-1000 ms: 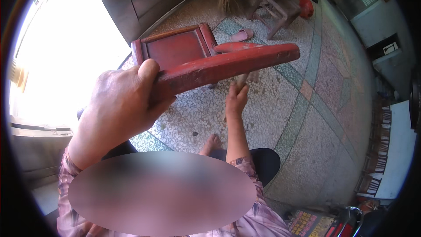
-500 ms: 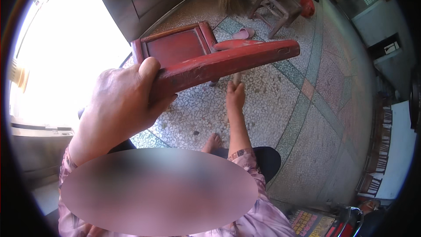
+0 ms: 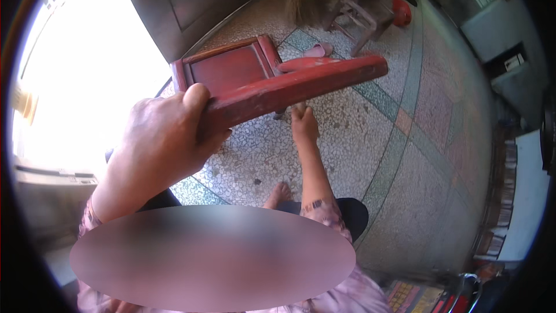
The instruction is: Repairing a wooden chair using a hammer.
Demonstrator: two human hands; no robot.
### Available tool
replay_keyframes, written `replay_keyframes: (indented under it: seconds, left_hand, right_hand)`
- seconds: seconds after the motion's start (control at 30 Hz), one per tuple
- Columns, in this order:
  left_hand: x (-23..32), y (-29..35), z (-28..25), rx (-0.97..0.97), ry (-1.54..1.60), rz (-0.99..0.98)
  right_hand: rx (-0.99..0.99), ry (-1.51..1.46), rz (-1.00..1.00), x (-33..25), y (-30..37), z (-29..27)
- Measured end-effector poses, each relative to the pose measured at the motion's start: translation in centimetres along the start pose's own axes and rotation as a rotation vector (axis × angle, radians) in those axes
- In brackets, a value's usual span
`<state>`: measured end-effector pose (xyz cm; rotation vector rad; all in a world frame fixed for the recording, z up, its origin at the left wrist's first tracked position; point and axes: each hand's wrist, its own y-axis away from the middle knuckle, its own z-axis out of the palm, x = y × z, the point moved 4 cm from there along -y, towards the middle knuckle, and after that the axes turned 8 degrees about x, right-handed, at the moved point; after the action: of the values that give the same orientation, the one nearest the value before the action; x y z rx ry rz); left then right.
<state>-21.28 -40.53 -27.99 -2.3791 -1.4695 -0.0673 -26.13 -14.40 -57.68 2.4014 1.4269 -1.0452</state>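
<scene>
A red wooden piece of furniture (image 3: 301,87), like a chair or stool, is held up before me with a thick worn bar toward me and a framed panel behind. My left hand (image 3: 165,124) wraps round the bar's left end, thumb on top. Lower and to the right, my right hand (image 3: 305,125) is closed just below the bar. A short light-coloured, handle-like thing (image 3: 299,106) pokes out of its top; the rest is hidden by the fist and the bar.
Beneath lies a speckled stone floor (image 3: 347,156) with green strips. A bare foot (image 3: 279,192) rests on it. Farther off are a pink slipper (image 3: 318,50), a wooden stool (image 3: 359,20), a straw broom (image 3: 300,3) and a red round object (image 3: 401,11). A dark door panel (image 3: 191,0) stands beside the bright doorway.
My right hand has shifted slightly up and left, so less of the light handle-like thing shows. The red bar sits slightly lower at its right end; my left hand keeps its grip.
</scene>
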Motion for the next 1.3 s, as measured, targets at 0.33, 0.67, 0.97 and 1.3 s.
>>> replay_keyframes:
  seconds: [0.33, 0.67, 0.97, 1.3]
  left_hand:
    - [-0.9, 0.4, -0.2, -0.011, -0.037, -0.038]
    - [-0.4, 0.3, -0.1, 0.056, -0.022, 0.004]
    - [0.0, 0.5, 1.5, 0.099, -0.038, -0.069]
    - [3.7, -5.5, 9.4, -0.032, -0.046, 0.034]
  right_hand:
    - [0.509, -1.110, -0.064, -4.9, 1.8, -7.6]
    - [0.015, -0.572, 0.362, -0.5, 0.7, -4.9]
    - [-0.070, -0.562, 0.430, 13.1, -0.9, -19.0]
    - [-0.006, 0.268, 0.574, 33.3, 14.2, -5.4]
